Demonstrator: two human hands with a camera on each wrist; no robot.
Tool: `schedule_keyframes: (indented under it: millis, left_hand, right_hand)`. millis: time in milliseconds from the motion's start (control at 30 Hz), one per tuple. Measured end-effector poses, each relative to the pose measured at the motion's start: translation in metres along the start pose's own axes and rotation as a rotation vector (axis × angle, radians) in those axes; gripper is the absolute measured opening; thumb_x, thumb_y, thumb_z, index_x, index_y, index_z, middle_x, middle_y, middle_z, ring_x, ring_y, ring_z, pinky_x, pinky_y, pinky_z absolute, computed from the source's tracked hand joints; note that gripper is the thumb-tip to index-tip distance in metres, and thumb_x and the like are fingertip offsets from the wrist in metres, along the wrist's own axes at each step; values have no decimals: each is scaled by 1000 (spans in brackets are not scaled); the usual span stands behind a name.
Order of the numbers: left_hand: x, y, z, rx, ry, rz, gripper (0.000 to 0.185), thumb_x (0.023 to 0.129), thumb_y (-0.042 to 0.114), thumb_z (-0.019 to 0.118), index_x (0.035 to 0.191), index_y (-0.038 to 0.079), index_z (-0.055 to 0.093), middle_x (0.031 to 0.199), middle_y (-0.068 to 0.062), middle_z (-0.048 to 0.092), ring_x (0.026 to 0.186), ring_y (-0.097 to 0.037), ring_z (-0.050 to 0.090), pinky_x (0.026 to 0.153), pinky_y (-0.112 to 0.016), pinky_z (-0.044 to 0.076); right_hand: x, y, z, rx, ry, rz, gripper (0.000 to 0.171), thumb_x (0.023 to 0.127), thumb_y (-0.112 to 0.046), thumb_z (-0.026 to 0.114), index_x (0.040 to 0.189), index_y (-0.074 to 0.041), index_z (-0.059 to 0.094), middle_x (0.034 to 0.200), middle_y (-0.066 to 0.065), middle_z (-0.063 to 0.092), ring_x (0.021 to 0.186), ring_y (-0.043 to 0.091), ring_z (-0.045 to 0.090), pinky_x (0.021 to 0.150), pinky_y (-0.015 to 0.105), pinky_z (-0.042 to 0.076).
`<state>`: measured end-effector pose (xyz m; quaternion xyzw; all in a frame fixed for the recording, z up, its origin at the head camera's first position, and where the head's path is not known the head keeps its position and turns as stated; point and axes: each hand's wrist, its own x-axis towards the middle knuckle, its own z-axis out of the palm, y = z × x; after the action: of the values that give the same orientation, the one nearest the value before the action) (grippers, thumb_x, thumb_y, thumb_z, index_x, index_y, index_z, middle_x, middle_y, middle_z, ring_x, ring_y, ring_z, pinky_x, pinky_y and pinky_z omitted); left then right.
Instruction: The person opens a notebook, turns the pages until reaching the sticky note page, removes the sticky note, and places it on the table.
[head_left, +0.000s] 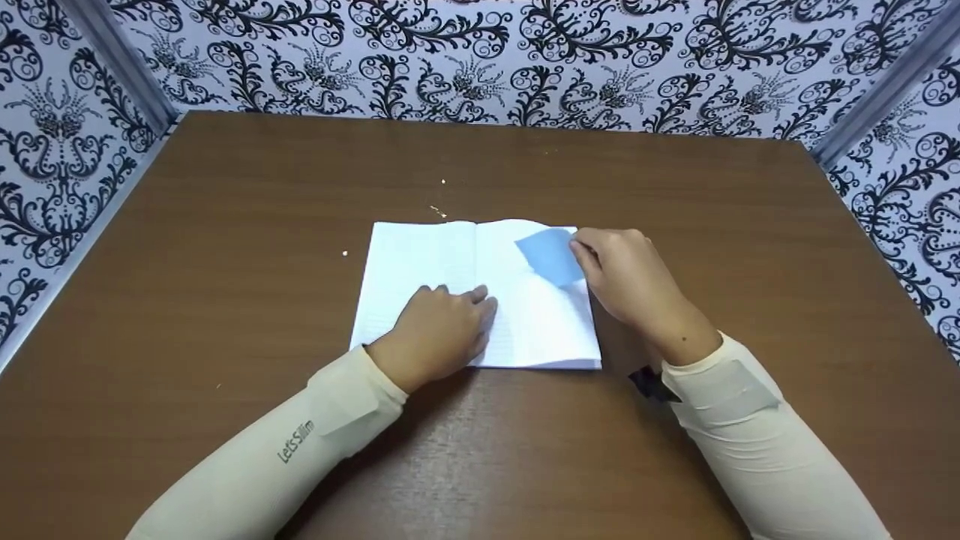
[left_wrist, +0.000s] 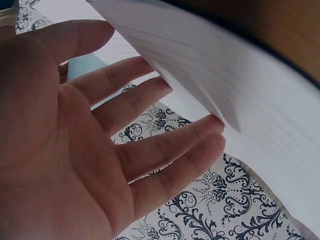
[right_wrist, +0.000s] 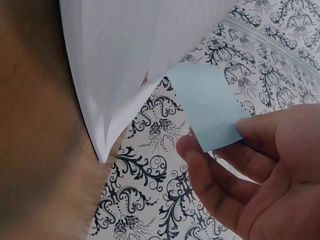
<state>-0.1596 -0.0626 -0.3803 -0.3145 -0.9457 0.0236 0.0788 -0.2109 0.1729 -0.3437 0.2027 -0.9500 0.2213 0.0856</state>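
Note:
An open notebook (head_left: 420, 255) with white lined pages lies on the brown table. Near the fold, my left hand (head_left: 448, 330) rests on the pages; in the left wrist view its fingers (left_wrist: 165, 145) are extended and spread, with the tips at the paper. My right hand (head_left: 626, 274) pinches a light blue paper slip (head_left: 551, 256) by one edge, over the upper right part of the right-hand page. The right wrist view has the blue slip between thumb and fingers, its far end close to the pages (right_wrist: 120, 60).
Small pale crumbs (head_left: 439, 211) lie on the table (head_left: 262, 210) behind the notebook and to its left. Walls with black-and-white scroll pattern (head_left: 465, 67) border the table at the back and sides. Cream sleeves (head_left: 285, 450) cover both forearms.

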Motion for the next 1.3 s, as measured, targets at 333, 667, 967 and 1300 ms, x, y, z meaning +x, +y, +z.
schedule_keyframes:
  millis: [333,667,967,1300]
  left_hand:
    - [-1,-1,2,1,50,11,22,96,25,62,106,8,69,122,-7,73,68,-37,70,59,-46,57]
    - [-2,-2,2,3,53,11,23,95,27,63,108,8,69,122,-8,73,68,-37,70,59,-46,57]
    - [-2,-2,2,16,69,13,23,95,27,62,105,8,69,119,-8,74,66,-36,70,58,-46,57]
    - [0,-1,3,43,41,15,25,95,29,63,108,8,68,123,-7,72,68,-36,71,60,-45,58]
  right_hand:
    - [0,3,-5,24,56,-22,22,101,-11,55,104,1,73,85,14,72,68,23,58,65,35,47]
    - [0,5,-11,18,82,-27,22,101,-10,55,108,1,73,93,15,75,70,24,60,66,37,49]
    - [-7,18,-23,-76,119,-113,26,97,-3,59,120,-1,71,112,19,74,97,37,72,85,51,56]
    - [-19,44,-21,-168,107,-154,22,95,-2,62,114,-1,73,109,15,76,95,37,70,82,52,56]
